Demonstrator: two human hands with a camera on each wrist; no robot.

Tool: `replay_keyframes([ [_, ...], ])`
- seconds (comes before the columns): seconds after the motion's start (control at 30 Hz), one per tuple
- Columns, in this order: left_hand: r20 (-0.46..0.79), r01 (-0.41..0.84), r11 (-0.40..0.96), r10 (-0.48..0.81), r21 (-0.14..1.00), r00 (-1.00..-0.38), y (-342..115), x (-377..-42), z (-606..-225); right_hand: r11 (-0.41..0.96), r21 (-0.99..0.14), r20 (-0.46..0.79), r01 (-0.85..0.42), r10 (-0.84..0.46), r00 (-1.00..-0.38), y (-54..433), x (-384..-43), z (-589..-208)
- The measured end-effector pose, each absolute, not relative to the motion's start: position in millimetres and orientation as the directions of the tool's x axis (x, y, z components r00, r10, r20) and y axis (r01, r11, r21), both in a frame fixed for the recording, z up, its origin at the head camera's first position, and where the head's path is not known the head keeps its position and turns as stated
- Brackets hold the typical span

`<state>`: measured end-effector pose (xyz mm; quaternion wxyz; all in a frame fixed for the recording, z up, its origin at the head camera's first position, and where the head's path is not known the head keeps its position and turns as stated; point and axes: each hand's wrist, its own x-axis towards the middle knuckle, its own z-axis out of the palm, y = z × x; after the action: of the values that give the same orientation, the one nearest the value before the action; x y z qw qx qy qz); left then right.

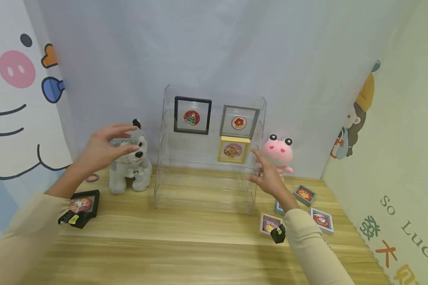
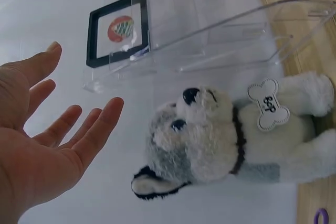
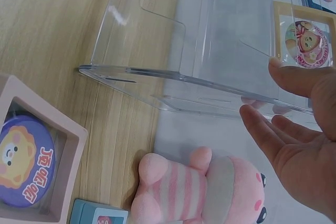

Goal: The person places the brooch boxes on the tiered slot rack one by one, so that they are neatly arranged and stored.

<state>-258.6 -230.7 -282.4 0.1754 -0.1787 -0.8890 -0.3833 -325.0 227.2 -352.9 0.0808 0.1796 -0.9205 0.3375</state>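
A clear acrylic tiered rack (image 1: pixel 203 180) stands on the table. On its top tier are a black frame (image 1: pixel 192 115) with a tree badge and a grey frame (image 1: pixel 239 121) with a flower badge. One tier lower, at the right, sits a yellow frame (image 1: pixel 234 150) with a round bear badge. My right hand (image 1: pixel 269 176) is at the rack's right side, fingers extended, the thumb tip right by the yellow frame's edge. In the air beside the plush dog's head, my left hand (image 1: pixel 105 145) holds nothing; its fingers are spread from the thumb.
The grey plush dog (image 1: pixel 130 168) sits left of the rack, a pink plush toy (image 1: pixel 278 150) right of it. A black frame (image 1: pixel 92 200) lies front left. Front right are a pink frame (image 3: pixel 71 148), a blue frame (image 3: pixel 97 213), a grey frame (image 1: pixel 304 195) and a white frame (image 1: pixel 321 220).
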Motion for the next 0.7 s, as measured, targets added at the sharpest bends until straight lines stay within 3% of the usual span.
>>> replay_keyframes([
  [0.27, 0.248, 0.235, 0.619, 0.067, 0.750, -0.966, -292.8, -248.5, -303.0, 0.718, -0.576, 0.277, -0.392, -0.280, -0.919, 228.1, -325.0, -353.0],
  [0.7, -0.052, -0.045, 0.636, -0.008, 0.770, -0.999, -366.1, -249.7, -359.0, 0.709, -0.574, 0.292, -0.409, -0.289, -0.912, 229.9, -327.0, -356.0],
])
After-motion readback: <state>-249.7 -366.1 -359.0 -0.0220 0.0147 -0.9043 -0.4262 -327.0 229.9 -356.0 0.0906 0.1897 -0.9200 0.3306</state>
